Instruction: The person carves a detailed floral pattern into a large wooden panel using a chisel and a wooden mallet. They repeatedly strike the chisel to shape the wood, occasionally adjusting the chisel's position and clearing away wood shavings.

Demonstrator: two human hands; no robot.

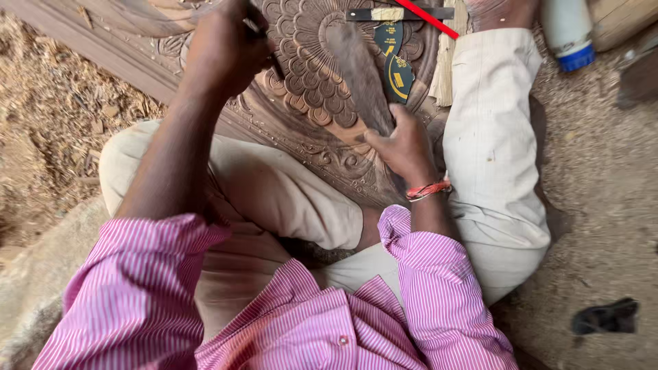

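Observation:
A brown wooden panel [322, 75], carved with a scale-like feather pattern, lies across my lap and legs. My left hand [223, 48] is at the top left over the carving, closed around a thin dark tool [275, 66] whose tip touches the wood. My right hand [404, 147], with a red thread band at the wrist, rests lower on the panel with its fingers curled against the surface. Whether those fingers hold anything is hidden. Striped pink sleeves cover both forearms.
A dark curved piece with yellow marks [396, 65] and a red pencil [428, 19] lie on the panel's far end. A white bottle with a blue cap [569, 34] stands top right. Wood shavings [48, 103] cover the ground left; a dark object [606, 316] lies bottom right.

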